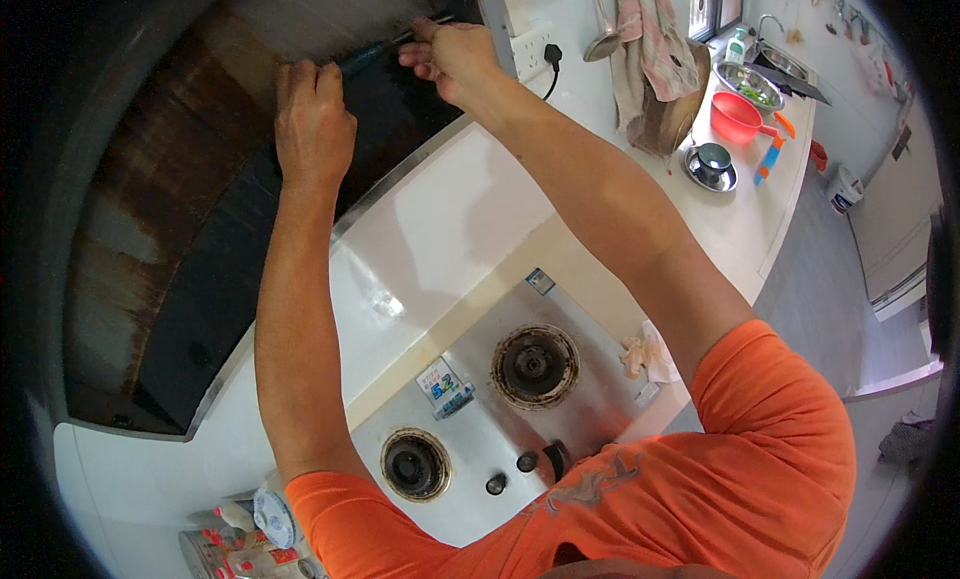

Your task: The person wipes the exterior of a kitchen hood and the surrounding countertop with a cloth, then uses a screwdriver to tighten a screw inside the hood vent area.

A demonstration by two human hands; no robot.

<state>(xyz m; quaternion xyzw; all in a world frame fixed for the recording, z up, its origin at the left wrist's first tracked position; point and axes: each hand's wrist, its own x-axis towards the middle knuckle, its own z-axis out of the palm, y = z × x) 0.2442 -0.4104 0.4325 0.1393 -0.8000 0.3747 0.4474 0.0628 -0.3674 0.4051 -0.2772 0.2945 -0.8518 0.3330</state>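
Note:
Both my arms reach up to a range hood with a dark, glossy panel and brown, greasy-looking stains. My left hand has its fingers bent together against the line where the brown part meets the black part. What lies under those fingertips is hidden. Farther right, close to the hood's metal side edge, my right hand has its thumb and fingers curled at the same line. A thin dark edge runs between the two hands. Whatever the right fingers pinch is too dark to make out.
Below me is a steel gas stove with two burners. A plug sits in a wall socket beside the hood. Along the counter stand a red basin, a steel bowl and a small dish. Bottles crowd the lower left.

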